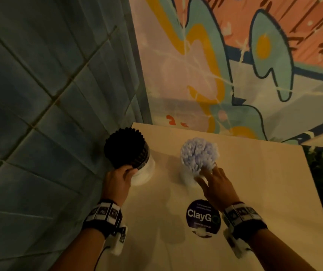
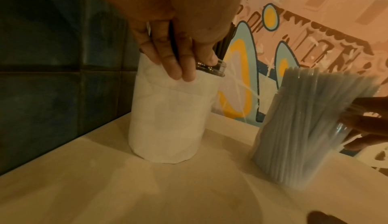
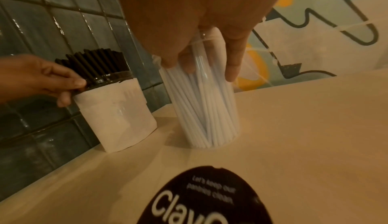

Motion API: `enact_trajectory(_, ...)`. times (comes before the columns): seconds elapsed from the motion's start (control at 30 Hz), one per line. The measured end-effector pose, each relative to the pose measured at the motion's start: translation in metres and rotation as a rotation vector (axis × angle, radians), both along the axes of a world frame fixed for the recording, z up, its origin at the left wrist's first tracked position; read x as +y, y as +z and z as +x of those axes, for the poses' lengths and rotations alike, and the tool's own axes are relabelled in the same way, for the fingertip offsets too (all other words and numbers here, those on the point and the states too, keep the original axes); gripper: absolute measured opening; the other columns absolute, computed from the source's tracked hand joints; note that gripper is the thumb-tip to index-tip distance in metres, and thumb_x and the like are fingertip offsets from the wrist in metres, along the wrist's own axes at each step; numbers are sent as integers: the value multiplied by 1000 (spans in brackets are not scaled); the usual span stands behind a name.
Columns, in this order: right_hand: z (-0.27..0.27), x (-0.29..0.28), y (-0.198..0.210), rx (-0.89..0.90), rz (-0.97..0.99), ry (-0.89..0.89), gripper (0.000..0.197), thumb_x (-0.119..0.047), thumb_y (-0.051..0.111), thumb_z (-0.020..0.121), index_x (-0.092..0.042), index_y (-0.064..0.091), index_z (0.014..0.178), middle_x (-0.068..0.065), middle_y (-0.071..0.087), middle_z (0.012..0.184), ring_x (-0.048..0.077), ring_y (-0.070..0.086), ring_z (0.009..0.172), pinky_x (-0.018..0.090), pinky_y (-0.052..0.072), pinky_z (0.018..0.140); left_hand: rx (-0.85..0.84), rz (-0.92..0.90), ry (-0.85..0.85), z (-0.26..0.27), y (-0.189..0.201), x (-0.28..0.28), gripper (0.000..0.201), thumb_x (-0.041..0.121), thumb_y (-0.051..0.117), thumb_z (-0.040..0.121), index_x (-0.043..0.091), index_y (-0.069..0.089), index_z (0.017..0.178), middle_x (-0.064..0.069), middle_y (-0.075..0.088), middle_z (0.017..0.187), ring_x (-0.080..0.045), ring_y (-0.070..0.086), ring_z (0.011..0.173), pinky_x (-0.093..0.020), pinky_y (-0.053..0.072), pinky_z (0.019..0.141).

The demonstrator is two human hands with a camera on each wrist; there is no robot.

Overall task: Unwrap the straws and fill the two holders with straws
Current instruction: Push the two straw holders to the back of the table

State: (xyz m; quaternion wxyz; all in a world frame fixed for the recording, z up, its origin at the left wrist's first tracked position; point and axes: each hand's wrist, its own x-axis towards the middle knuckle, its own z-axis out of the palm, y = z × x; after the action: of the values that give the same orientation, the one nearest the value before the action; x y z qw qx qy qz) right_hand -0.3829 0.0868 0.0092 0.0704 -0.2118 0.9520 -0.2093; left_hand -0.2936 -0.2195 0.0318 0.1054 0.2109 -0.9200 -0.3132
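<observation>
Two holders (image 1: 144, 169) (image 1: 188, 178), each in a hand's grip (image 1: 117, 179) (image 1: 214, 187).

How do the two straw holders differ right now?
The left holder is wrapped in white paper and packed with black straws; the right holder is bare clear plastic showing white straws. The left holder sits by the tiled wall, the right one further out on the table. The left holder stands upright; the right one looks tilted. Shared: both are full, each gripped near the rim, by the left hand and right hand.
</observation>
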Motion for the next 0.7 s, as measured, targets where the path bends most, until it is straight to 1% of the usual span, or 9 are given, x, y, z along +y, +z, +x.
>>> enact_trajectory(0.1,-18,-26,-1,-17,0,2,36,-46,47,99,-22,57,125,8,49,136,34,49,108,44,50,84,2,0,-2,-24,2,-16,27,33,63,94,8,74,102,-19,71,92,-39,64,88,-43,53,69)
enact_trajectory(0.27,-42,-61,-2,-20,-14,-15,35,-44,49,99,-23,55,126,9,47,139,36,49,107,45,48,84,9,7,-3,-67,2,-41,27,32,64,94,8,74,101,-21,71,97,-39,64,91,-48,54,73)
enact_trajectory(0.37,-53,-77,-3,-38,-3,-27,38,-47,45,99,-25,52,129,8,43,141,35,47,109,44,48,85,-8,-27,-22,-92,2,-50,27,33,63,94,10,74,103,-20,71,99,-38,63,93,-46,53,75)
enact_trajectory(0.43,-60,-86,-3,-32,-8,-27,36,-47,45,99,-25,52,127,8,43,140,35,47,107,43,47,84,-10,-22,-15,-108,0,-55,27,34,64,93,11,74,104,-18,71,100,-37,63,94,-46,53,78)
enact_trajectory(0.57,-74,-103,-2,-28,-10,-23,35,-47,44,100,-26,51,128,8,42,139,34,47,106,42,45,83,6,13,-26,-136,-5,-62,28,38,64,92,14,74,103,-15,72,98,-35,65,92,-48,55,77)
enact_trajectory(0.7,-89,-115,-4,-15,-4,-16,36,-47,44,100,-26,49,129,9,38,144,36,47,107,42,45,84,34,40,-25,-154,-4,-62,24,32,66,92,12,74,102,-16,72,99,-35,64,94,-49,55,80)
